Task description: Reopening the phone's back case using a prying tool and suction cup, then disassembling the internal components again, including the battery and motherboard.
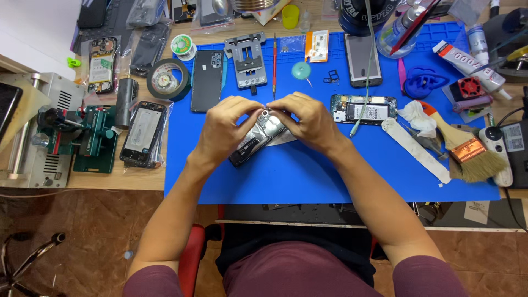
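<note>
Hands (264, 124) over cluttered blue mat (308, 176)

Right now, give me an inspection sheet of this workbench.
Surface: blue rubber work mat on a wooden bench.
Job's things: opened black smartphone, tilted, held over the mat by both hands.
Clutter: black phone back cover, grey metal phone clamp, red-handled screwdriver, opened phone with exposed battery, wooden-handled bristle brush, black tape roll.
Hands: left hand and right hand both grip the smartphone.
Cables: thin green cable runs down across the mat.
Surroundings: green metal fixture at left; brown tiled floor below.
</note>
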